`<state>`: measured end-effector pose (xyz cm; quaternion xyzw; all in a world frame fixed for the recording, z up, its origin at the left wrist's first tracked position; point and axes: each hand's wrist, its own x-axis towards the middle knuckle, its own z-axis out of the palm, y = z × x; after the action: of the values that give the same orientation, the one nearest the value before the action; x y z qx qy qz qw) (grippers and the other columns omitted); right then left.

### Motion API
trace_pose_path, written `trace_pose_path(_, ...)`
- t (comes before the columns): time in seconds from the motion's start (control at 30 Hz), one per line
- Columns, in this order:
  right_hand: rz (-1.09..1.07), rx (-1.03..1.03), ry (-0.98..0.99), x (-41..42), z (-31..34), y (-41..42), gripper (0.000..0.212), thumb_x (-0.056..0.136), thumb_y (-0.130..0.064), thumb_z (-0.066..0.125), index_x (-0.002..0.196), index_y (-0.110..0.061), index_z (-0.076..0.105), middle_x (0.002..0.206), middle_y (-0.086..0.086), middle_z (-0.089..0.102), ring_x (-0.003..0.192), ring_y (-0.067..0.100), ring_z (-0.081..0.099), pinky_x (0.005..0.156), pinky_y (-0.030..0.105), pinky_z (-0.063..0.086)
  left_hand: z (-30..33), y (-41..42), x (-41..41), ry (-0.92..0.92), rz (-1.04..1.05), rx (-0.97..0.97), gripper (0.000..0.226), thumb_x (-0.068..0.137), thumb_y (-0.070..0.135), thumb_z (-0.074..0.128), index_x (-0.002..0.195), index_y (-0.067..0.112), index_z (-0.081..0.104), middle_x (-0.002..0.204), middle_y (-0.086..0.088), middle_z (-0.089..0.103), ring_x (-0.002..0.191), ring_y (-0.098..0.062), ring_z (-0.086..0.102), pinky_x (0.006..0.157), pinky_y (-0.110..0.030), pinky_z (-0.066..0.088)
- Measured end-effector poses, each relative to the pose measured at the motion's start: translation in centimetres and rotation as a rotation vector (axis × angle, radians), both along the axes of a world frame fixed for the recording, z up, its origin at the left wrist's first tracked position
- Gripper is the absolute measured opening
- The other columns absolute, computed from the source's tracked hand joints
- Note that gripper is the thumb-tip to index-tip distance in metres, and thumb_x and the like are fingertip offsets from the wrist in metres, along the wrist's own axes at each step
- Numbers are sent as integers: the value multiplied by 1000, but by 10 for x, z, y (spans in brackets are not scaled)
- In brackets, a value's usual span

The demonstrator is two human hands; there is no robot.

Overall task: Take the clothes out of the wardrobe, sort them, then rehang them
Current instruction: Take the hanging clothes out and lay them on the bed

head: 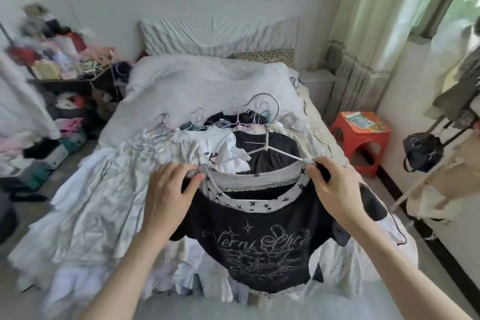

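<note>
A black T-shirt (259,249) with pale script print and a star-patterned grey collar hangs on a white hanger (270,149) over the foot of the bed. My left hand (171,189) grips the shirt's left shoulder at the collar. My right hand (335,187) pinches the right shoulder together with the hanger's arm end. Behind the shirt lies a heap of white and dark clothes (207,145) on several wire hangers (197,119). White garments (91,205) spread over the bed's left side.
The bed (202,80) with a white duvet fills the middle. A cluttered black shelf unit (67,83) stands at left. An orange plastic stool (361,135) sits right of the bed. At the far right a clothes rack (446,125) carries a black bag (422,150) and garments.
</note>
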<state>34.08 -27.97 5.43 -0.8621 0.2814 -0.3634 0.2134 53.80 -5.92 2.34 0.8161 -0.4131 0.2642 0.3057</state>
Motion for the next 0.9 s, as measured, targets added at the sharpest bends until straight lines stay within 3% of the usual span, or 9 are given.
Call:
trace_pose_path(0.1, 84, 30, -11, 47, 6, 6, 15, 91, -22, 58, 94, -10, 67, 75, -8, 60, 74, 22, 59, 69, 31, 39, 13, 16, 30, -46, 147, -8, 47, 89, 53, 42, 80, 11, 59, 76, -1, 56, 77, -23, 52, 71, -32, 33)
trace_pose_path(0.2, 94, -1, -34, 98, 6, 13, 20, 90, -25, 59, 100, -11, 68, 90, 2, 70, 86, 27, 62, 77, 38, 47, 18, 26, 70, -28, 238, -28, 45, 88, 52, 43, 77, 10, 57, 76, -3, 55, 78, -27, 53, 71, -38, 35)
trace_pose_path(0.3, 60, -116, -58, 154, 0, 13, 25, 88, -33, 62, 90, -9, 69, 79, 6, 70, 76, 28, 63, 72, 41, 49, 12, 31, 121, -19, 260, -49, 39, 87, 47, 47, 76, 11, 56, 76, -3, 56, 77, -28, 54, 73, -37, 37)
trace_pose_path(0.47, 28, -119, 139, 238, -38, 2, 36, 88, -45, 57, 78, -11, 58, 74, 0, 63, 81, 27, 55, 72, 37, 34, -17, 29, 211, 118, 181, 7, 32, 84, 51, 46, 71, 22, 44, 74, 2, 57, 73, -21, 50, 65, -28, 29)
trace_pose_path(0.57, 49, -37, 188, 272, -55, -3, 37, 90, -50, 44, 79, -15, 50, 73, -6, 50, 84, 22, 48, 75, 35, 28, -32, 18, 253, 151, 160, 19, 36, 83, 51, 52, 72, 17, 51, 75, 3, 57, 73, -16, 47, 66, -25, 25)
trace_pose_path(0.73, 12, 10, 240, 326, -66, -36, 27, 94, -32, 49, 92, -7, 58, 83, 2, 57, 92, 28, 49, 78, 36, 26, -41, -22, 315, 214, 143, 63, 27, 81, 31, 70, 74, 8, 58, 73, -2, 56, 76, -25, 54, 74, -30, 31)
trace_pose_path(0.8, 6, 18, 252, 353, -71, -53, 26, 94, -31, 49, 95, -6, 59, 92, 6, 61, 97, 29, 50, 80, 37, 27, -48, -40, 343, 228, 158, 90, 27, 82, 33, 68, 75, 9, 58, 77, -4, 60, 78, -26, 54, 74, -28, 28)
trace_pose_path(0.9, -5, 38, 261, 392, -83, -84, 27, 94, -31, 49, 101, -7, 60, 99, 7, 63, 101, 29, 51, 81, 36, 26, -62, -72, 383, 252, 200, 154, 27, 84, 37, 65, 82, 10, 62, 93, -8, 65, 93, -31, 55, 78, -37, 36)
